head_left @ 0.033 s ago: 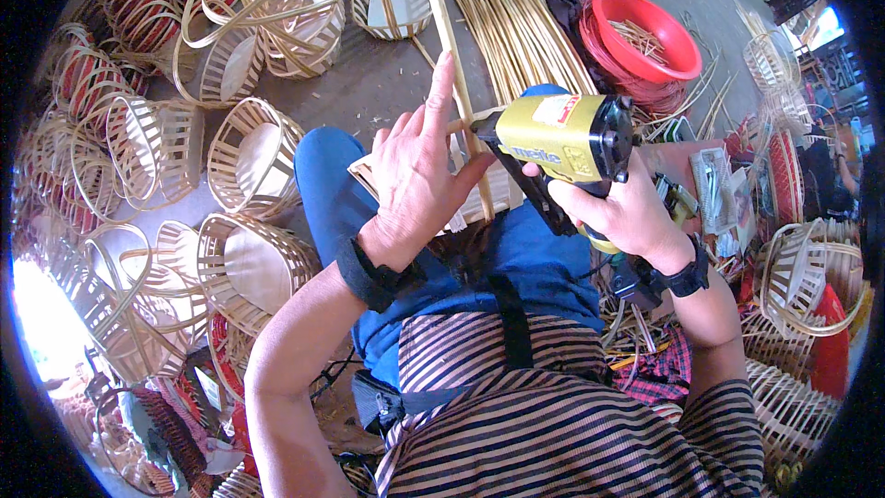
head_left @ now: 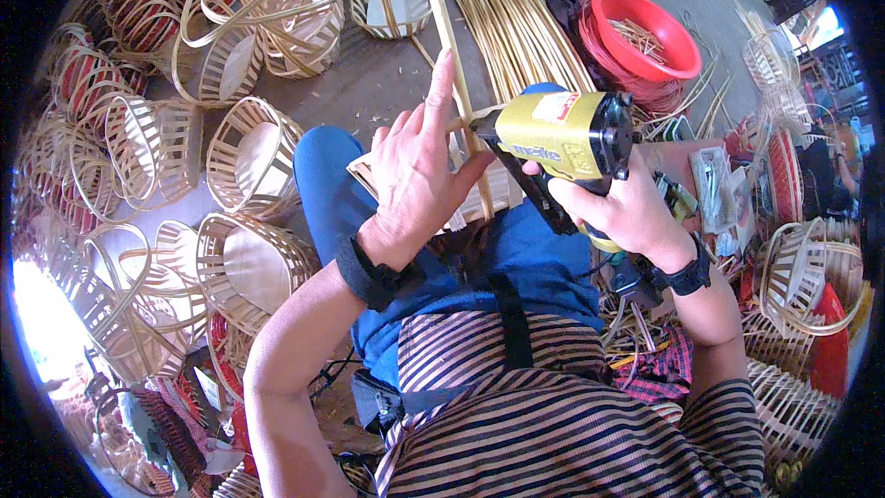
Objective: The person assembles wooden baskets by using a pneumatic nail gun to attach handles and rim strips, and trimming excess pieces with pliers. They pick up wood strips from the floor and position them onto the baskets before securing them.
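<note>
My right hand [head_left: 627,207] is wrapped around the handle of a yellow and black nail gun [head_left: 560,134]. The gun's nose points left and meets a long, pale bamboo strip [head_left: 440,5] at the rim of a slatted basket [head_left: 501,189] between my knees. My left hand [head_left: 410,161] lies over the basket's left side and hides much of it. Its index finger stretches along the strip, while its thumb presses near the crossing by the nose. The other left fingers bend over the rim, partly hidden.
Finished slatted baskets [head_left: 253,157] crowd the floor on my left. Ahead lies a bundle of long bamboo strips [head_left: 516,23]. A red basin [head_left: 678,46] holding short sticks stands at the far right, beyond a clear plastic box [head_left: 712,186]. More baskets [head_left: 800,277] are at right.
</note>
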`<state>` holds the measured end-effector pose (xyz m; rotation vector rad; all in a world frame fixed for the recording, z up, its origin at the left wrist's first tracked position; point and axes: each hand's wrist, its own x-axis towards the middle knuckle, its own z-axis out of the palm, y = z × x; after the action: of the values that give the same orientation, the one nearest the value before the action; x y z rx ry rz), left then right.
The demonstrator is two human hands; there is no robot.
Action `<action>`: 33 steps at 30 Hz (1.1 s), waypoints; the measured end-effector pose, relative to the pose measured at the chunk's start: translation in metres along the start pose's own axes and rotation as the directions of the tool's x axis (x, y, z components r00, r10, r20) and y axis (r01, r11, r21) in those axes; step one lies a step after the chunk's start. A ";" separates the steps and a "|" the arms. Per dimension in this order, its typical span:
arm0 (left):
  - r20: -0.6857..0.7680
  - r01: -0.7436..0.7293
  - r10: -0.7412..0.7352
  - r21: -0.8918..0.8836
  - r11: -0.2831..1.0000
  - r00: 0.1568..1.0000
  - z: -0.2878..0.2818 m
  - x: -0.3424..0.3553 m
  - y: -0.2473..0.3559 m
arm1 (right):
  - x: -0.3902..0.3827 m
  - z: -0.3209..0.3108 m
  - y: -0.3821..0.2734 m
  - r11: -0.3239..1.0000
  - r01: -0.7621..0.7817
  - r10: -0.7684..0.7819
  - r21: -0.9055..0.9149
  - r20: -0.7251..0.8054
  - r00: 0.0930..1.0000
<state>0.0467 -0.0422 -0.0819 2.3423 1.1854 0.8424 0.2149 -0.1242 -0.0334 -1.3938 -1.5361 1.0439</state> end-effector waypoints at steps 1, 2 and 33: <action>0.003 0.001 -0.001 -0.005 1.000 1.000 0.000 0.001 0.001 | 0.001 -0.001 -0.001 1.000 0.005 -0.005 -0.013 -0.003 1.000; 0.005 -0.006 0.006 0.000 1.000 1.000 0.000 0.000 0.001 | 0.001 -0.002 -0.003 1.000 0.009 -0.009 -0.023 -0.005 1.000; 0.085 0.343 -0.348 -0.492 0.800 0.934 -0.043 0.086 -0.025 | -0.260 -0.114 0.314 0.209 -0.965 0.318 -0.158 -0.922 0.220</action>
<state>0.0434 0.0451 -0.0343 1.6408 1.1771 0.8976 0.4477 -0.3591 -0.2965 -2.9351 -0.4436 0.0035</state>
